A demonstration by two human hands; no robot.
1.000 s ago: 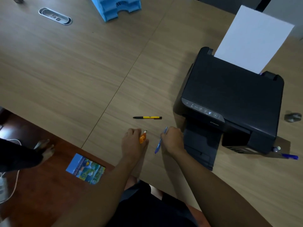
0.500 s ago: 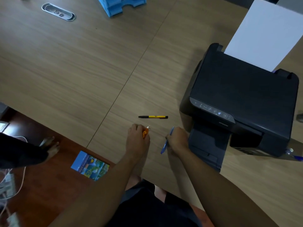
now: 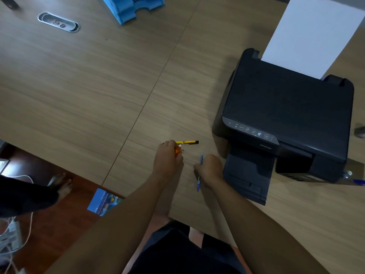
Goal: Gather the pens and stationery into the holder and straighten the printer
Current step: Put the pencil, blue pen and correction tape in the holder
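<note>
Wood-grain table (image 3: 79, 91), boxy matte-black printer (image 3: 286, 107)

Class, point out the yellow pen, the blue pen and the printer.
yellow pen (image 3: 187, 142), head view, yellow barrel right of the left hand.
blue pen (image 3: 198, 184), head view, lower end below the right hand.
printer (image 3: 286, 99), head view, flat black lid.

Wooden table and what lies on it

The wood-grain table (image 3: 83, 80), crossed by 1 diagonal seam, carries a black printer (image 3: 286, 115) at the right, a yellow pen (image 3: 187, 142) near the front edge, a blue tray (image 3: 134, 6) at the far edge, an oval cable grommet (image 3: 58, 22) at far left, and another blue pen (image 3: 358, 181) just beside the printer's right corner.
</note>
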